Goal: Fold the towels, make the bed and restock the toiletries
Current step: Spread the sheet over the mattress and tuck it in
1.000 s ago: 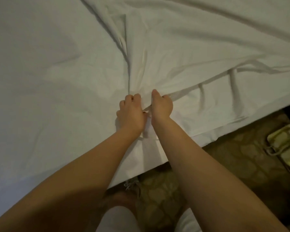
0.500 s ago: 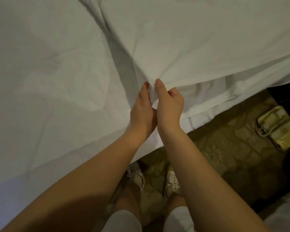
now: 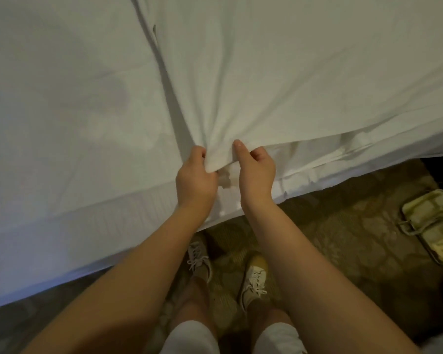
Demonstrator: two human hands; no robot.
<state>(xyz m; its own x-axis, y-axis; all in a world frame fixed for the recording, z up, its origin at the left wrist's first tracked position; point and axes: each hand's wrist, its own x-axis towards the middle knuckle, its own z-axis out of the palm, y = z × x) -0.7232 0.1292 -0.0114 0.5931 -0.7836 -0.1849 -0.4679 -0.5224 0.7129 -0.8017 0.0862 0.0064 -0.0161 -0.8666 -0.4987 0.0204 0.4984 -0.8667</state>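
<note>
A white top sheet (image 3: 292,80) lies over the right part of the bed, its corner bunched at the bed's near edge. My left hand (image 3: 195,175) grips that bunched corner from the left. My right hand (image 3: 256,167) pinches the same corner from the right, thumb on top of the cloth. The two hands are a short way apart with the gathered fabric between them. To the left, the white under-sheet on the mattress (image 3: 62,111) lies bare. Folds run up from the held corner across the sheet.
The mattress side (image 3: 74,238) drops to a patterned brown carpet (image 3: 343,226). My feet in pale laced shoes (image 3: 253,279) stand close to the bed edge. A yellowish case with a strap (image 3: 432,223) lies on the floor at the right.
Both hands have pulled the sheet corner toward the bed's near edge and moved slightly apart. The view has tilted down, showing more of the floor and my feet.
</note>
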